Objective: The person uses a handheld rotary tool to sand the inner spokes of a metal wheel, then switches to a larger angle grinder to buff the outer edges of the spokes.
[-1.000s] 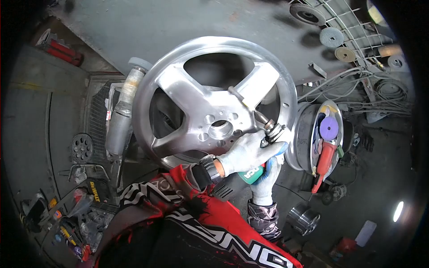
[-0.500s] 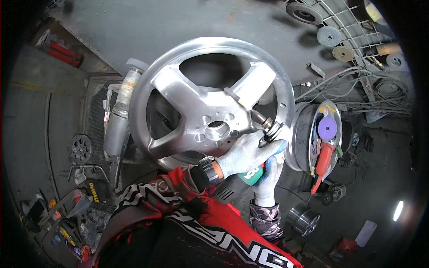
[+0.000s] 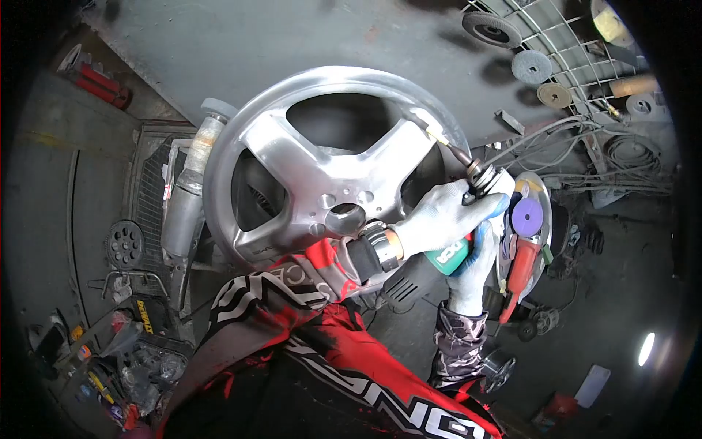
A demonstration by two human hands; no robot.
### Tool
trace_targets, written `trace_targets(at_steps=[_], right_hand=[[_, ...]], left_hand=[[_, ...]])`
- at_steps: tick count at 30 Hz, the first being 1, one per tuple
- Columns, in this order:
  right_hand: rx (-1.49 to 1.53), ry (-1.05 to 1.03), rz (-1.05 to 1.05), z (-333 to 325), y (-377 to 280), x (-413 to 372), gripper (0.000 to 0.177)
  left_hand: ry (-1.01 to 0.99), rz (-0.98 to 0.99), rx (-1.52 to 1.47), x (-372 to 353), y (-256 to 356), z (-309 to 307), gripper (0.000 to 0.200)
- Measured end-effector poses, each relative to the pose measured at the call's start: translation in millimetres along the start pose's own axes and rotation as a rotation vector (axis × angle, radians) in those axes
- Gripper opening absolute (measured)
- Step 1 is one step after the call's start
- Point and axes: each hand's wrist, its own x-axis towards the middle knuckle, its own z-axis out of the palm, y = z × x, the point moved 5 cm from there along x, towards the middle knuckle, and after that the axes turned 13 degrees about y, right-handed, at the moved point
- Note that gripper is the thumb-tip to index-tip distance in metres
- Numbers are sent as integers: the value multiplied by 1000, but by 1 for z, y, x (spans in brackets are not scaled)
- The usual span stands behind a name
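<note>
A bare-metal alloy wheel (image 3: 314, 150) stands tilted in front of me, its spokes and centre hole facing up. Both my gloved hands grip a green die grinder (image 3: 450, 257). My left hand (image 3: 439, 216), with a watch at the wrist, is closed over the grinder's neck. Lower down, my right hand (image 3: 472, 274) wraps round the green body. The small pale grinding tip (image 3: 436, 134) lies at the outer end of the upper right spoke, close to the rim. Part of the wheel's lower edge is hidden behind my left arm.
Right of my hands, a second wheel (image 3: 545, 192) holds a red power tool (image 3: 521, 269) and a purple disc (image 3: 527, 217). Abrasive wheels hang on a wire rack (image 3: 559, 51) at upper right. A grey cylinder (image 3: 183, 219) stands left of the wheel. Cables (image 3: 570, 146) run along the right.
Both hands have moved the grinder up and to the right. Its tip has gone from the inner part of the spoke to the outer end near the rim.
</note>
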Motion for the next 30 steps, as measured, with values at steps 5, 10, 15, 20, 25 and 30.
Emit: trace_targets(at_steps=[5, 10, 15, 20, 25, 30], right_hand=[[-65, 4, 9, 1, 10, -29, 52], [-59, -24, -18, 3, 24, -57, 70], [-78, -2, 95, 0, 41, -79, 70], [73, -50, 224, 10, 40, -86, 63], [-96, -38, 148, 6, 26, -73, 44], [-139, 43, 62, 4, -4, -43, 44]], left_hand=[[99, -201, -217, -21, 0, -18, 41], [45, -314, -194, -52, 2, -34, 39], [-16, -274, -101, -73, -7, -39, 38], [44, -445, -149, -87, -12, -36, 35], [-116, -245, 154, -76, -9, -24, 34], [42, -383, -242, -37, -3, -12, 35]])
